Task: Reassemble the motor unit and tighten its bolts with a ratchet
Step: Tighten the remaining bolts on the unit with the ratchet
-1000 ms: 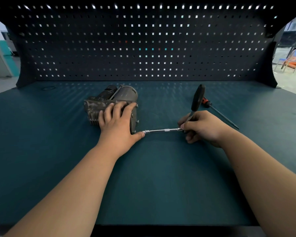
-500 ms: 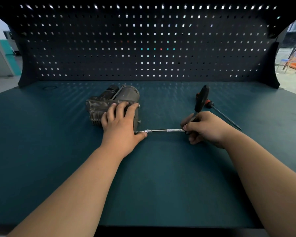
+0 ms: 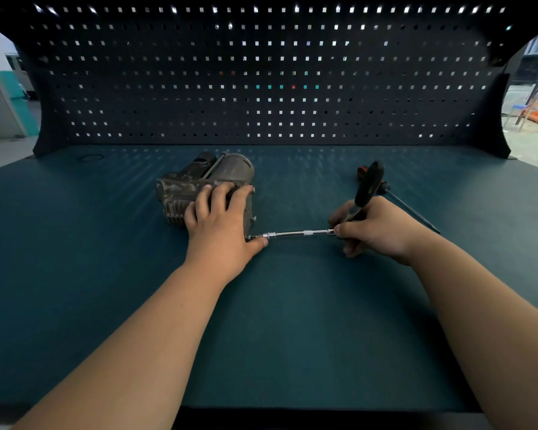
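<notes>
The grey motor unit [image 3: 196, 181] lies on its side on the dark green bench [image 3: 292, 336], left of centre. My left hand [image 3: 221, 221] presses down on its near end, fingers spread over the housing and thumb at the lower right corner. My right hand [image 3: 373, 228] grips the ratchet [image 3: 368, 184] at its head, the black handle pointing up and away. A thin chrome extension bar [image 3: 298, 234] runs level from the ratchet head to a bolt at the motor's lower right corner.
A screwdriver [image 3: 407, 206] with an orange-and-black handle and a long dark shaft lies just behind my right hand. A dark pegboard [image 3: 261, 88] walls off the back of the bench. Chairs stand on the floor beyond the right end.
The socket end of the extension bar has moved left, up to the motor's corner beside my left thumb. The ratchet handle has tilted slightly. My left hand has stayed on the motor.
</notes>
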The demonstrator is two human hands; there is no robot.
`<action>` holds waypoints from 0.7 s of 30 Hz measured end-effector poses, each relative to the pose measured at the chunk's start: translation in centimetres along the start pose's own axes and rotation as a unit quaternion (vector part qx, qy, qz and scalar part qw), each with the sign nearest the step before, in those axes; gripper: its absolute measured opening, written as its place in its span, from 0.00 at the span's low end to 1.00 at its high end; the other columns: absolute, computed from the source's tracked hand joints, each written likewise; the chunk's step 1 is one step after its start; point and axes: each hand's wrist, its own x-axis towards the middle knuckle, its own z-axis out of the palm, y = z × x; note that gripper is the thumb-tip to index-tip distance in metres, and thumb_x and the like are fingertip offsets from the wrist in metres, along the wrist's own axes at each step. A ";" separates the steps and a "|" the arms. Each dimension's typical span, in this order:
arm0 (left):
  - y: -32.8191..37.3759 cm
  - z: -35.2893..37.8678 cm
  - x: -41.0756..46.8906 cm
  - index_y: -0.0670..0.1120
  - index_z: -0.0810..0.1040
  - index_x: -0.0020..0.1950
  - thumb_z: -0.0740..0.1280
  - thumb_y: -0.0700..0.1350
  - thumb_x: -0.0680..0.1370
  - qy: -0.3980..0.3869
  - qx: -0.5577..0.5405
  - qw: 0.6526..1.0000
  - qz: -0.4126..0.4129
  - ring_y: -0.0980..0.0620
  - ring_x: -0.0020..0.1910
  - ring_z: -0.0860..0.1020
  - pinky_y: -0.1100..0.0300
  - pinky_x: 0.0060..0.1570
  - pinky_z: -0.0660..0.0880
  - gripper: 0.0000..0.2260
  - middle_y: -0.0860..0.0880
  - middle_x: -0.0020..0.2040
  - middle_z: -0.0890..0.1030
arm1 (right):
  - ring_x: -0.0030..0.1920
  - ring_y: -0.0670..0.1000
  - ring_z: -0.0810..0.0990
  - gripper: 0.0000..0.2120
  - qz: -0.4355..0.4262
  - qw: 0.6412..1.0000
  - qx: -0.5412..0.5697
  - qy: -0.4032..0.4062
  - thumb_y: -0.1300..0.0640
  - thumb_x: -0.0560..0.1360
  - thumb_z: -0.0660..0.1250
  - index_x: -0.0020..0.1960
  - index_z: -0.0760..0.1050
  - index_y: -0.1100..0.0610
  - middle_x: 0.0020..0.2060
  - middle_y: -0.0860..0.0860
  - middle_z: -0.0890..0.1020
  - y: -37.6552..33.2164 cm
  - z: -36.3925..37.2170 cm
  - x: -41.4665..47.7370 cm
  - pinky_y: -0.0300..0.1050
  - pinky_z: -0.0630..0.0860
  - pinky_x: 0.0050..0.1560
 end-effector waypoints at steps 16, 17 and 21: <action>0.0 -0.3 -0.1 0.58 0.55 0.74 0.72 0.61 0.68 -0.008 -0.005 1.000 0.001 0.47 0.73 0.48 0.45 0.70 0.47 0.40 0.52 0.74 0.55 | 0.27 0.54 0.80 0.04 -0.027 0.999 -0.009 -0.035 0.69 0.73 0.67 0.45 0.77 0.62 0.27 0.49 0.78 -0.2 -0.3 -0.3 0.40 0.76 0.29; 0.0 -0.3 -0.1 0.58 0.55 0.74 0.72 0.61 0.68 -0.009 -0.004 1.000 0.001 0.47 0.73 0.48 0.45 0.71 0.48 0.40 0.52 0.74 0.55 | 0.28 0.54 0.80 0.05 -0.025 0.999 -0.012 -0.039 0.69 0.73 0.67 0.45 0.78 0.61 0.27 0.49 0.79 -0.2 -0.3 -0.3 0.41 0.77 0.30; 0.1 -0.4 -0.1 0.58 0.54 0.74 0.72 0.60 0.68 -0.013 -0.006 1.000 0.001 0.47 0.73 0.47 0.44 0.71 0.48 0.40 0.52 0.74 0.55 | 0.32 0.54 0.82 0.07 -0.019 0.999 -0.007 -0.044 0.69 0.73 0.68 0.45 0.79 0.58 0.34 0.53 0.79 0.1 -0.2 -0.2 0.43 0.79 0.34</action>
